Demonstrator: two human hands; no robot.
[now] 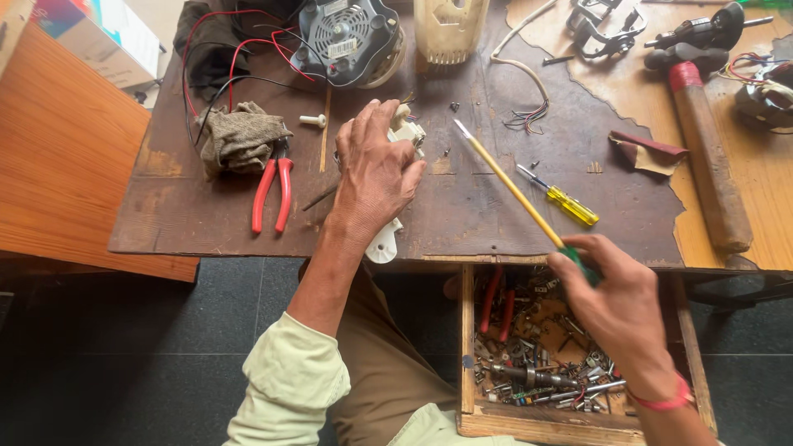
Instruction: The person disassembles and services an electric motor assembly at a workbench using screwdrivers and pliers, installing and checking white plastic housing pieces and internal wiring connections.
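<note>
Scarred wooden workbench: left hand clamps a white plastic part; right hand, at four o'clock, grips a long yellow-shafted screwdriver.

Repair workshop. Worn, scratched wooden desk strewn with hand tools: red-handled pliers, yellow screwdriver, hammer. Dismantled electric motor with loose red and black wires, open drawer full of screws and spare parts, greasy rag.
</note>
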